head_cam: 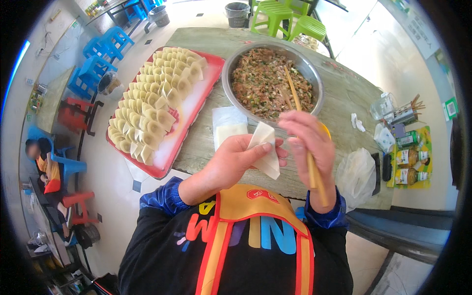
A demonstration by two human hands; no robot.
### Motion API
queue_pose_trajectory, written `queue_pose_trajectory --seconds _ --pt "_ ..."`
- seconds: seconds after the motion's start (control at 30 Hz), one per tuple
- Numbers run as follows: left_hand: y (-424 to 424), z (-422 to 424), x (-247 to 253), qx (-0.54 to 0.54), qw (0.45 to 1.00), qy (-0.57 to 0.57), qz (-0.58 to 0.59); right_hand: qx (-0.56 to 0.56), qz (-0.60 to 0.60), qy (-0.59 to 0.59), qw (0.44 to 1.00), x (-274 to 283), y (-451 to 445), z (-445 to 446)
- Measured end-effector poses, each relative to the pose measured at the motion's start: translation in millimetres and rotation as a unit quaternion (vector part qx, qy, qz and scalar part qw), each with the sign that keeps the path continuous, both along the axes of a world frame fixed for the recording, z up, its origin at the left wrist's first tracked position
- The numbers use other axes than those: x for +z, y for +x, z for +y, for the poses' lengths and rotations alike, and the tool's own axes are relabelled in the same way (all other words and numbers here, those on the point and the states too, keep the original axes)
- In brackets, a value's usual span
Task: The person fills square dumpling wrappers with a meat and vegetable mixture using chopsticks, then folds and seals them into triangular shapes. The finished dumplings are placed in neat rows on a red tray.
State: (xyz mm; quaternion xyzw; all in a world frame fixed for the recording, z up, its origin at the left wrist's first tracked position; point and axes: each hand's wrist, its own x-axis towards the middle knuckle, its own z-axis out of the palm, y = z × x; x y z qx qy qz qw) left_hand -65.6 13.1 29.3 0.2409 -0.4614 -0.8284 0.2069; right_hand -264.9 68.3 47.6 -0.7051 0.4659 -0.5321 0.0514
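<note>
My left hand [230, 156] pinches a pale dough wrapper [266, 155] between thumb and fingers, in front of my chest. The wrapper is partly folded, and whether filling sits inside is hidden. Just to its right, my right hand [311, 147] grips a pair of wooden chopsticks [293, 86] that slant across the rim of a steel bowl. That steel bowl [228, 86] is filled with minced meat and chopped greens [263, 79]. A stack of square wrappers [230, 132] lies on the table behind my left hand. Rows of folded wontons [155, 99] fill much of a red-rimmed tray [199, 107] at the left.
The wooden table [346, 92] bears a plastic bag [357, 177], a crumpled tissue [357, 122], a glass jug [383, 105], a chopstick holder [403, 116] and several condiment jars [407, 156] at right. Green stools [273, 14] stand beyond it. A person [48, 166] sits far left.
</note>
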Motion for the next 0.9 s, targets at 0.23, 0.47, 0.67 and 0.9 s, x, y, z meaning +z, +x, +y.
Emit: queue_pose_trajectory --seconds 0.23,0.47,0.67,0.9 --pt "-6 -1 -2 0.018 0.998 0.051 0.019 -0.122 -0.12 -0.017 0.985 20 -50 71" --pt "-14 -2 -6 0.019 0.998 0.053 0.018 -0.176 -0.119 0.046 0.976 -26 -58 87" --pt "-12 -5 -8 0.016 0.999 0.038 0.013 -0.183 -0.108 0.071 0.974 -32 -60 85" --pt "-9 -5 -8 0.053 0.997 0.05 0.014 -0.166 -0.216 -0.02 0.962 -14 -62 86"
